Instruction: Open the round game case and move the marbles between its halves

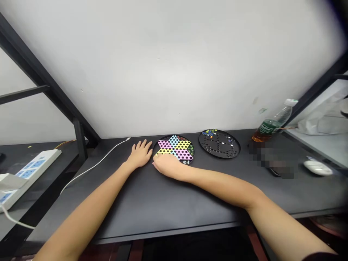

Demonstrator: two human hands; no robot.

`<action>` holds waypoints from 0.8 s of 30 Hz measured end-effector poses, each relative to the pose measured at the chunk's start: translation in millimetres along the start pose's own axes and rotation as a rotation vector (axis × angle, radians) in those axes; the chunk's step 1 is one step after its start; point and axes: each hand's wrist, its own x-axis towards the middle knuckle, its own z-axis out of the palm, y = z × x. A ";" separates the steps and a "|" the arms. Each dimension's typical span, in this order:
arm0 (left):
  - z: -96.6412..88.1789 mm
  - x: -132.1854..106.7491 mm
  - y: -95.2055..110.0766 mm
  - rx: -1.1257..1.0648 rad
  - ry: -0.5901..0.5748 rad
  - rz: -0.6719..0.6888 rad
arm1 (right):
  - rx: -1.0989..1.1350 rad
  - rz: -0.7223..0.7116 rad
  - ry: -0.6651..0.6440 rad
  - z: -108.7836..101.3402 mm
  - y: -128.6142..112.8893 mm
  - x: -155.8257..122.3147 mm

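While the left hand point(140, 154) is lying flat on the black tabletop point(152, 212), its fingers point(141, 145) are spreading wide, just beside a round Chinese checkers board point(174, 148). The right hand point(166, 165) is crossing in from the right and resting against the near edge of that board, with its fingers point(157, 156) bunched narrowly over the rim; nothing shows between them, and the view cannot tell whether they are holding anything.

The board is sitting near the far edge of the tabletop, its six-pointed star of pink, blue, yellow and purple holes facing up, while dark glass marbles point(190, 148) are lying along its right side. Just to its right, a black perforated board point(225, 148) is lying flat, with small coloured marbles point(209, 133) gathering at its far edge.

Farther right, a plastic bottle point(272, 125) holding amber liquid is standing beside a pixelated patch point(272, 161), and a white computer mouse point(317, 167) is sitting near the right end. A white cable point(95, 168) is trailing across the left side toward a white power strip point(29, 177).
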 end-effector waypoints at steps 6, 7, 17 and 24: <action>2.7 0.8 -1.3 -0.013 0.004 0.008 | 0.013 -0.014 -0.006 -5.7 7.5 0.4; 2.9 0.8 -1.5 -0.015 0.006 0.007 | 0.014 -0.008 -0.015 -7.1 7.4 1.0; 0.4 0.4 -0.4 0.008 0.007 0.010 | 0.045 0.032 0.022 3.4 6.9 6.6; 0.8 1.5 -1.3 0.031 -0.016 -0.001 | -0.010 -0.014 0.019 -3.3 4.3 10.8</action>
